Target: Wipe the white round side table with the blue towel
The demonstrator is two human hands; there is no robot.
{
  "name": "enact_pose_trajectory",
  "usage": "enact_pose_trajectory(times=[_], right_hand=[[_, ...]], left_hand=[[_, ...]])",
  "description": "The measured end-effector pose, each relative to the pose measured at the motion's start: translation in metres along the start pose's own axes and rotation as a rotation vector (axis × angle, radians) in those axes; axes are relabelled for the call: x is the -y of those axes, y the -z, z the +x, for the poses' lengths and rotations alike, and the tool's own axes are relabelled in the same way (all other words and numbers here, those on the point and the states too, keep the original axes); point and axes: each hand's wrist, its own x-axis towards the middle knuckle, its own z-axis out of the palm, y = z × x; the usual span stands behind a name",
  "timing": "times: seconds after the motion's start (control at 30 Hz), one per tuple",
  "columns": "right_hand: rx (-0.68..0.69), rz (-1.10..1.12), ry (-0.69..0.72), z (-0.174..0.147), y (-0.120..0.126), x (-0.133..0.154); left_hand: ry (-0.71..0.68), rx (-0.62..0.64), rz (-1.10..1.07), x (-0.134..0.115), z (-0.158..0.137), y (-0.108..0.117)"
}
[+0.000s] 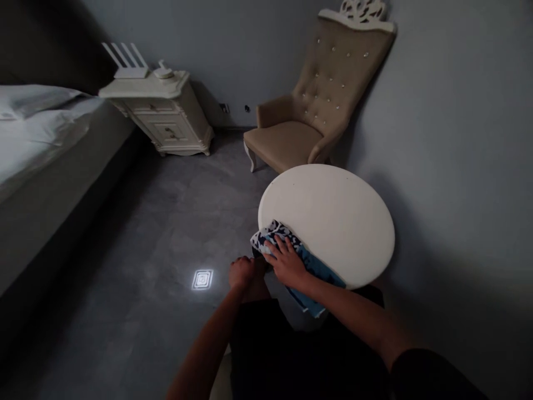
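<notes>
A blue, black and white patterned cloth (320, 271) lies over the near left edge of the round white table (333, 216), and part of it hangs down below the rim. On top of the cloth rests my right hand (287, 264), flat, with its fingers spread. Just left of it, my left hand (241, 272) sits against my knee with its fingers curled in. I see nothing in the left hand, and it is apart from the cloth.
Behind the table stands a tan tufted armchair (287, 141) against the wall. A white nightstand (170, 125) holds a white router (131, 72) and a small white device (164, 71). A bed (50, 144) runs along the left. A bright square light pattern (202, 279) shows on the grey floor.
</notes>
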Motion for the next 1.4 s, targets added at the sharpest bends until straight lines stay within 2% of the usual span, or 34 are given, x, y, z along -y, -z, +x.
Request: enact_pose_trajectory(times=[0.2,0.3,0.43,0.5,0.57,0.77,0.93,1.03,1.13,1.23,1.4], right_hand=[[-0.171,-0.118,-0.147,-0.118,-0.016,-0.009],[-0.19,-0.079,-0.286,-0.163,-0.011,-0.025],[-0.152,-0.024,-0.674,-0.207,0.012,-0.058],[-0.162,-0.02,-0.871,-0.218,0.026,-0.076],[-0.195,-0.025,-1.001,-0.223,0.037,-0.096],[-0.257,-0.016,-1.242,-0.216,0.057,-0.164],[-0.228,0.055,-1.391,-0.208,0.078,-0.245],[-0.181,0.1,-1.47,-0.192,0.097,-0.298],[-0.118,0.066,-1.496,-0.16,0.116,-0.348],[-0.085,0.033,-1.487,-0.112,0.129,-0.39],[-0.064,-0.029,-1.464,-0.018,0.132,-0.439]], left_hand=[[-0.004,-0.022,0.002,0.0,0.005,-0.011],[-0.046,-0.029,0.024,0.0,0.008,-0.015],[-0.074,-0.028,0.021,-0.002,0.009,-0.013],[-0.066,-0.018,0.022,-0.004,0.009,-0.012],[-0.051,-0.007,0.033,-0.006,0.009,-0.01],[-0.021,0.048,0.04,-0.019,0.007,-0.001],[-0.019,0.069,0.009,-0.023,0.01,0.0],[-0.027,0.077,-0.005,-0.021,0.015,-0.004],[-0.02,0.081,-0.02,-0.02,0.019,-0.005],[-0.013,0.09,-0.041,-0.02,0.019,-0.002],[-0.029,0.064,-0.072,-0.019,0.019,0.003]])
